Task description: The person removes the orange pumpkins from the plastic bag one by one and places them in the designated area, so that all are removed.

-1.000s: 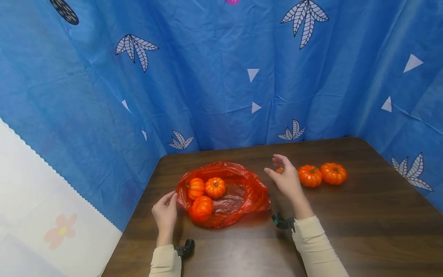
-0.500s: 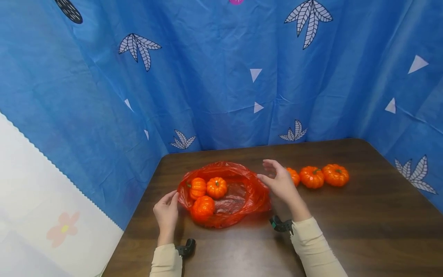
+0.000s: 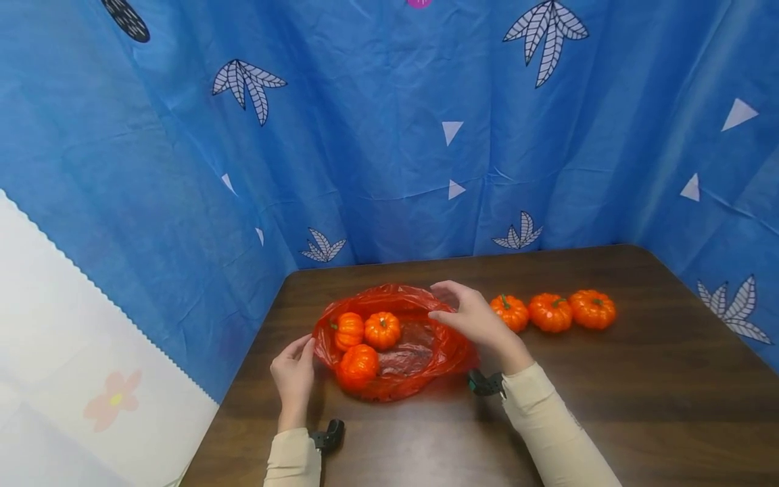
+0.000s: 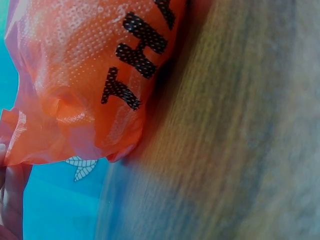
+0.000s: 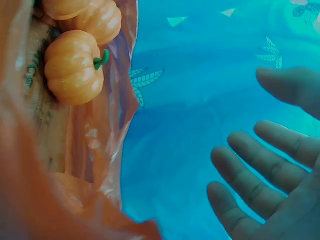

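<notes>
A red plastic bag (image 3: 416, 389) lies on the table with its mouth spread open. Three small orange pumpkins sit inside, at its left: one pumpkin (image 3: 349, 330), another pumpkin (image 3: 382, 331) and a nearer pumpkin (image 3: 358, 367). My left hand (image 3: 293, 379) pinches the bag's left rim between thumb and fingers. In the left wrist view, dark printed letters show on the bag's side (image 4: 75, 115). Over the bag's right side hovers my right hand (image 3: 475, 321), holding nothing. Its fingers (image 5: 255, 187) are spread apart in the right wrist view, away from the bag's rim.
To the right of the bag, three more pumpkins stand in a row: a left pumpkin (image 3: 510, 314), a middle pumpkin (image 3: 550, 313) and a right pumpkin (image 3: 592, 310). A blue patterned curtain (image 3: 389, 169) hangs behind the brown wooden table (image 3: 657, 406).
My right hand has moved left, from in front of the leftmost loose pumpkin to over the bag's right side, uncovering that pumpkin. The left hand keeps its pinch on the rim.
</notes>
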Action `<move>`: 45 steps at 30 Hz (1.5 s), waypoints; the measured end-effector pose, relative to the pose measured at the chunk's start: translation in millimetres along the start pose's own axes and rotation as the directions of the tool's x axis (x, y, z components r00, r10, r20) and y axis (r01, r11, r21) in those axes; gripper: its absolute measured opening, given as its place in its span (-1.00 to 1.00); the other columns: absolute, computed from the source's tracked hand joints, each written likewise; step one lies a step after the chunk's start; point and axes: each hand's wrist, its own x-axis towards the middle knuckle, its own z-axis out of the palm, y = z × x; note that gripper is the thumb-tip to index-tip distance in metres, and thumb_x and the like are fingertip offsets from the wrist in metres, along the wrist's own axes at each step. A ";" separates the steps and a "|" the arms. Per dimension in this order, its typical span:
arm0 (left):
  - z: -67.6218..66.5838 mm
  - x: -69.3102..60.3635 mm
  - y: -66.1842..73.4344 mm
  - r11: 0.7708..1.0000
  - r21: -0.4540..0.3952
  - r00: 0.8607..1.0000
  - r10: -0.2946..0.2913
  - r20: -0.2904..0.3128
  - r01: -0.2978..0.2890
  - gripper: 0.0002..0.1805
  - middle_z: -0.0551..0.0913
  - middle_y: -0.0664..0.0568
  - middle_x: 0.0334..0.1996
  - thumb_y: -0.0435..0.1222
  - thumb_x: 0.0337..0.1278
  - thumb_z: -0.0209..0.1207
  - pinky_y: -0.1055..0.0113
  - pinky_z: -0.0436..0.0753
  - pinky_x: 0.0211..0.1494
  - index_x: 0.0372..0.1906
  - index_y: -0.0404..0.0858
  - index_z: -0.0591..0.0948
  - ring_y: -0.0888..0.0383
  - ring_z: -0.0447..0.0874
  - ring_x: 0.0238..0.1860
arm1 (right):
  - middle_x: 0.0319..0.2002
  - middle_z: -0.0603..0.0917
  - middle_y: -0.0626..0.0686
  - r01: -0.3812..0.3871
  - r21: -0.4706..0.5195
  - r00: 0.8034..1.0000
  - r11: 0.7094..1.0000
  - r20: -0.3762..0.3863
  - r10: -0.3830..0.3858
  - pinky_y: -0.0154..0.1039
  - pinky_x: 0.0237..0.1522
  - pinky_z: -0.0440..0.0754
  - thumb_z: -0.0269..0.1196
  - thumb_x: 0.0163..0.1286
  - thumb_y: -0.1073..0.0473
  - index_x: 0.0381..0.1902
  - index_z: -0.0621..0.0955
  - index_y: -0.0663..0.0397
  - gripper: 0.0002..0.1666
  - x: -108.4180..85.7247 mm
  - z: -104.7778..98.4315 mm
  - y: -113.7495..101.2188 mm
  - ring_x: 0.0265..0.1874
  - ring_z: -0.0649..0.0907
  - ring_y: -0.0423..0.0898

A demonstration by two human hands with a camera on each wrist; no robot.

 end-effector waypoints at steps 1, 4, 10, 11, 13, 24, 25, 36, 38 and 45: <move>0.1 -0.1 -0.2 1.000 0.000 1.000 -0.002 -0.003 0.002 -0.71 0.79 -0.17 -0.08 -0.14 0.29 0.29 0.65 0.66 -0.19 -0.06 -0.25 0.77 -0.08 0.78 -0.08 | 0.18 0.64 0.18 0.009 -0.001 1.000 1.000 0.017 -0.009 0.19 0.24 0.59 0.39 0.30 0.15 0.28 0.50 0.15 -0.39 2.5 0.7 -2.3 0.19 0.60 0.21; 0.5 -0.4 -0.4 1.000 -0.001 1.000 -0.011 -0.010 0.011 -0.73 0.79 -0.16 -0.10 -0.16 0.28 0.30 0.63 0.67 -0.20 -0.07 -0.25 0.77 -0.07 0.79 -0.10 | 0.16 0.66 0.15 0.030 -0.028 0.998 0.999 0.058 -0.029 0.17 0.23 0.60 0.40 0.28 0.17 0.28 0.51 0.14 -0.38 9.5 3.3 -7.9 0.17 0.62 0.17; 0.1 0.2 -0.4 1.000 0.010 1.000 -0.007 0.003 0.007 -0.70 0.79 -0.17 -0.07 -0.14 0.29 0.29 0.55 0.70 -0.15 -0.05 -0.26 0.77 -0.09 0.78 -0.07 | 0.12 0.68 0.15 0.078 -0.078 0.991 0.994 0.117 -0.069 0.17 0.20 0.62 0.41 0.28 0.15 0.25 0.54 0.13 -0.40 21.3 9.7 -6.0 0.15 0.64 0.20; -0.2 0.0 -0.2 1.000 0.011 1.000 -0.009 0.006 0.009 -0.70 0.78 -0.18 -0.06 -0.14 0.30 0.28 0.52 0.70 -0.13 -0.04 -0.26 0.77 -0.09 0.78 -0.06 | 0.12 0.68 0.15 0.087 -0.075 0.989 0.993 0.127 -0.077 0.17 0.20 0.62 0.41 0.28 0.14 0.25 0.53 0.14 -0.40 23.4 10.9 -4.3 0.14 0.64 0.21; -0.6 -0.1 -0.1 1.000 0.012 1.000 -0.020 0.010 0.020 -0.69 0.78 -0.17 -0.06 -0.13 0.30 0.28 0.46 0.72 -0.10 -0.04 -0.25 0.76 -0.10 0.78 -0.05 | 0.12 0.68 0.16 0.096 -0.066 0.986 0.993 0.140 -0.086 0.17 0.19 0.63 0.40 0.28 0.13 0.26 0.53 0.16 -0.39 26.7 13.3 -1.5 0.13 0.64 0.22; 0.3 0.3 1.3 1.000 0.016 1.000 -0.027 0.006 0.027 -0.72 0.79 -0.14 -0.06 -0.15 0.30 0.28 0.40 0.73 -0.09 -0.05 -0.23 0.77 -0.08 0.78 -0.04 | 0.25 0.59 0.24 0.064 -0.016 0.976 0.998 0.209 -0.059 0.10 0.23 0.62 0.40 0.29 0.09 0.31 0.50 0.15 -0.34 43.1 27.4 9.6 0.20 0.59 0.22; 0.2 0.6 1.4 1.000 0.017 1.000 -0.025 0.005 0.025 -0.72 0.79 -0.14 -0.06 -0.14 0.30 0.28 0.37 0.73 -0.08 -0.04 -0.23 0.77 -0.08 0.78 -0.04 | 0.26 0.59 0.23 0.061 -0.011 0.975 0.998 0.215 -0.057 0.10 0.23 0.62 0.40 0.29 0.09 0.31 0.50 0.15 -0.33 45.1 28.7 9.6 0.20 0.59 0.21; 0.9 0.3 3.1 1.000 0.011 1.000 -0.024 0.006 0.024 -0.71 0.79 -0.16 -0.06 -0.15 0.30 0.28 0.38 0.72 -0.07 -0.05 -0.25 0.77 -0.09 0.78 -0.04 | 0.27 0.56 0.29 0.027 0.060 0.960 0.998 0.277 -0.043 0.06 0.24 0.62 0.40 0.28 0.14 0.29 0.50 0.20 -0.35 65.5 47.4 20.1 0.18 0.60 0.16; 1.3 0.0 3.3 1.000 0.009 1.000 -0.022 0.003 0.022 -0.72 0.79 -0.17 -0.07 -0.15 0.30 0.28 0.38 0.72 -0.07 -0.06 -0.26 0.77 -0.09 0.78 -0.05 | 0.28 0.54 0.30 0.008 0.078 0.959 0.997 0.282 -0.030 0.05 0.23 0.62 0.40 0.28 0.13 0.31 0.47 0.24 -0.32 68.6 50.8 24.1 0.19 0.59 0.18; 1.7 0.2 0.1 1.000 0.011 1.000 -0.017 0.006 0.017 -0.72 0.79 -0.17 -0.07 -0.15 0.30 0.28 0.29 0.73 -0.04 -0.06 -0.25 0.77 -0.09 0.78 -0.05 | 0.29 0.55 0.22 -0.051 0.089 0.960 0.995 0.279 0.024 0.08 0.28 0.59 0.40 0.27 0.12 0.33 0.47 0.21 -0.29 73.6 62.1 32.9 0.22 0.56 0.17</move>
